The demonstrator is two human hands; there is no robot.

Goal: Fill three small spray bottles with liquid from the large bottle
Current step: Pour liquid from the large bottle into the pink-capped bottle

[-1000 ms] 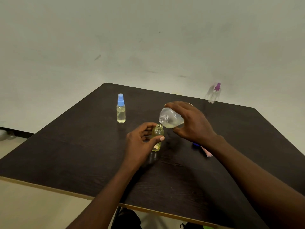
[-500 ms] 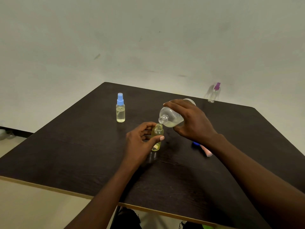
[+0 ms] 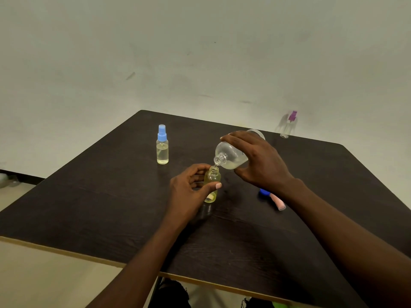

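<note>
My left hand [image 3: 189, 190] grips a small open spray bottle [image 3: 212, 178] of yellowish liquid standing upright mid-table. My right hand [image 3: 262, 163] holds the large clear bottle [image 3: 231, 155] tilted neck-down, its mouth just above the small bottle's neck. A thin stream of liquid runs between the two necks. A second small bottle with a blue spray cap [image 3: 162, 145] stands filled at the back left. A third, with a purple cap [image 3: 288, 125], stands clear-looking at the table's far right edge.
The dark wooden table [image 3: 111, 207] has a pale front edge. A blue cap [image 3: 264, 192] and a pink spray head [image 3: 278, 202] lie on it under my right wrist. A plain wall rises behind the table, and dark objects sit on the floor below.
My right hand has tipped the large bottle further and brought its mouth down to the small bottle's neck. My left hand has kept its hold.
</note>
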